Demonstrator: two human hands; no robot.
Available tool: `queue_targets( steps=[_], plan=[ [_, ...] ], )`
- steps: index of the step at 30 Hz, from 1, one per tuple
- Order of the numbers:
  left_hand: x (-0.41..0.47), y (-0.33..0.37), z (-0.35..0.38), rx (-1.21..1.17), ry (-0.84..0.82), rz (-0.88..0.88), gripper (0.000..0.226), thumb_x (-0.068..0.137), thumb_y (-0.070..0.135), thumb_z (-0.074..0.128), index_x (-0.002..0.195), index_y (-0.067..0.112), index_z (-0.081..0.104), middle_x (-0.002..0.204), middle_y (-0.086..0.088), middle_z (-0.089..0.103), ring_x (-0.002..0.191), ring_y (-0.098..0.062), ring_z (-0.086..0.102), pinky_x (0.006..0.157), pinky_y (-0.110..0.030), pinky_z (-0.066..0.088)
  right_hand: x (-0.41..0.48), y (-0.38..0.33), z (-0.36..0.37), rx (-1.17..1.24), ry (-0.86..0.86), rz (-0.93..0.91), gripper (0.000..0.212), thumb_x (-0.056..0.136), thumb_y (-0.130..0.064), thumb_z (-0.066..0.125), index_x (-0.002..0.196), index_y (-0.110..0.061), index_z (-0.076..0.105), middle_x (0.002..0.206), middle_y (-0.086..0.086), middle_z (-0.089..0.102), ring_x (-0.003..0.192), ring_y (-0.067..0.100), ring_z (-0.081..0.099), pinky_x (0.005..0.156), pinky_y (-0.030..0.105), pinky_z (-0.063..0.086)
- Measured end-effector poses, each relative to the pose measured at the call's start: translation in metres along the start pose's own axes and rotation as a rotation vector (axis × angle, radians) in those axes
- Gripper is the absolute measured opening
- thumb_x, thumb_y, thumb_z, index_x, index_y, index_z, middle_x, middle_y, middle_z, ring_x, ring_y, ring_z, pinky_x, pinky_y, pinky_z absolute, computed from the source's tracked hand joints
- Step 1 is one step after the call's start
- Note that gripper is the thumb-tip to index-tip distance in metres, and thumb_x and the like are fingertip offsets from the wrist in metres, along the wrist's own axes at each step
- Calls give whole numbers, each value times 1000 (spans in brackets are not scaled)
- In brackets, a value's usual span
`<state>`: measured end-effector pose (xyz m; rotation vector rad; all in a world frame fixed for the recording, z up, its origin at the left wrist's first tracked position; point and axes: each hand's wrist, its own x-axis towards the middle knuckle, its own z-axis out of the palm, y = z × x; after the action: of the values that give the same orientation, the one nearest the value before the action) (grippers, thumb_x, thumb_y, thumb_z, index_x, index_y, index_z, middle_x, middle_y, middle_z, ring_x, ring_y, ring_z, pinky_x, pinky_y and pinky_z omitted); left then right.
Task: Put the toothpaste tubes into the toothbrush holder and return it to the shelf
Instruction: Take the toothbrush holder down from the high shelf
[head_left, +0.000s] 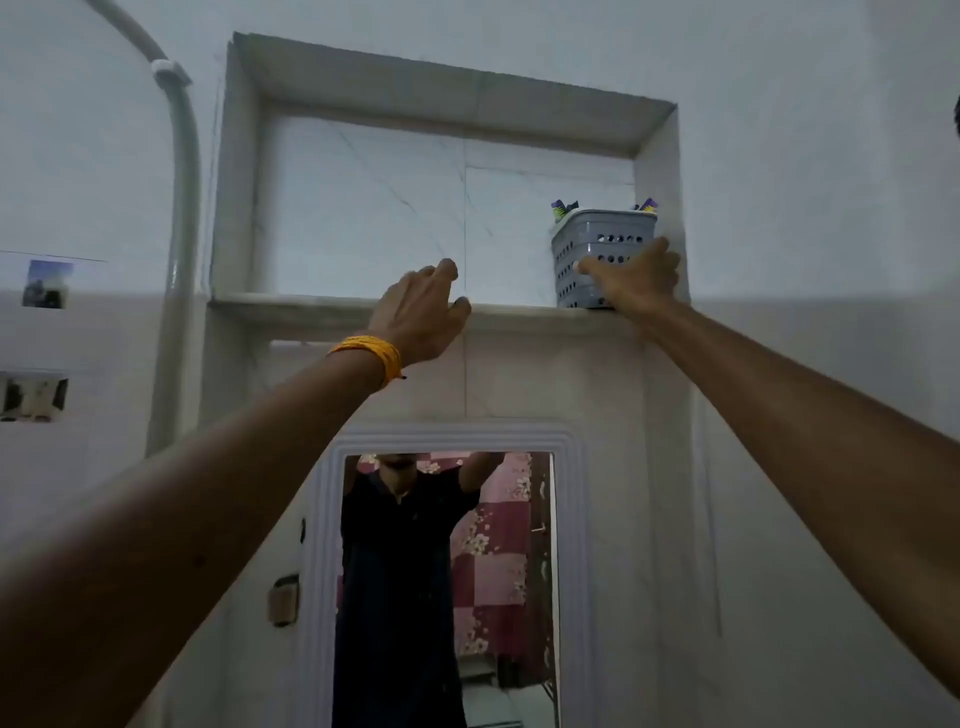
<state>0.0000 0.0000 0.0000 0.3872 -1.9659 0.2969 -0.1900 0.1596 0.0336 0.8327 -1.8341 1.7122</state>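
A grey perforated toothbrush holder (597, 244) stands on the right end of the recessed marble shelf (337, 304), close to the niche's right wall. Tips of toothpaste tubes (563, 208) poke out of its top at the left and right corners. My right hand (636, 280) is raised and grips the holder's front lower right side, fingers spread across it. My left hand (421, 312), with an orange band on the wrist, hovers at the shelf's front edge near the middle, fingers loosely curled and holding nothing.
A white-framed mirror (447, 571) hangs below the shelf and reflects a person in dark clothes. A grey pipe (182, 218) runs down the wall at the left. Two small pictures (47, 286) are stuck on the left wall.
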Motion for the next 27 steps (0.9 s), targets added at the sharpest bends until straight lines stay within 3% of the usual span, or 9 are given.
queue_targets(
  steps=[2, 4, 6, 9, 15, 20, 23, 27],
  plan=[
    [13, -6, 9, 50, -106, -4, 44, 100, 40, 40, 128, 7, 51, 121, -18, 65, 105, -35, 61, 87, -45, 50, 9, 1, 6, -40, -10, 1, 109, 82, -51, 81, 159, -5, 19, 160, 19, 28, 148, 36, 33, 116, 44, 38],
    [23, -10, 19, 161, -189, -4, 47, 101, 47, 33, 111, 9, 57, 108, -13, 68, 92, -31, 60, 82, -40, 44, 23, 3, 11, -43, -1, 23, 111, 80, -52, 83, 157, -4, 20, 159, 19, 29, 147, 36, 35, 115, 45, 39],
    [29, -13, 28, 264, -197, 19, 51, 101, 53, 26, 94, 12, 56, 97, -10, 67, 82, -28, 55, 81, -39, 36, 33, 3, 17, -60, 38, 34, 113, 77, -53, 85, 156, -3, 22, 158, 18, 32, 146, 37, 37, 114, 47, 41],
    [32, -16, 34, 334, -155, 48, 52, 102, 54, 22, 88, 14, 53, 85, -6, 62, 79, -26, 54, 84, -41, 32, 46, 0, 24, -53, 81, 56, 121, 71, -55, 87, 158, -3, 20, 159, 17, 32, 145, 37, 39, 114, 49, 43],
    [33, -14, 37, 359, -136, 39, 54, 101, 54, 21, 93, 14, 57, 84, -5, 61, 78, -26, 52, 85, -42, 31, 55, 2, 34, -16, 134, 87, 120, 64, -55, 91, 153, -6, 27, 153, 15, 41, 140, 37, 45, 112, 54, 44],
    [26, -7, 35, 332, -143, -9, 49, 102, 53, 23, 89, 16, 51, 97, -11, 66, 89, -29, 54, 95, -48, 35, 45, -2, 26, 50, 169, 73, 115, 62, -55, 91, 149, -5, 34, 150, 13, 45, 137, 35, 50, 111, 50, 46],
    [24, -3, 33, 301, -175, -52, 51, 103, 50, 25, 105, 11, 58, 110, -13, 65, 107, -34, 56, 99, -50, 34, 33, -8, 17, 76, 173, 52, 115, 62, -56, 91, 149, -5, 35, 148, 12, 47, 135, 34, 52, 110, 49, 47],
    [20, 5, 29, 260, -251, -120, 45, 102, 43, 30, 123, 11, 53, 124, -15, 59, 119, -37, 49, 105, -49, 29, 13, -15, 3, 148, 206, -15, 110, 62, -56, 89, 145, -5, 37, 143, 11, 49, 131, 33, 54, 107, 51, 49]
  ],
)
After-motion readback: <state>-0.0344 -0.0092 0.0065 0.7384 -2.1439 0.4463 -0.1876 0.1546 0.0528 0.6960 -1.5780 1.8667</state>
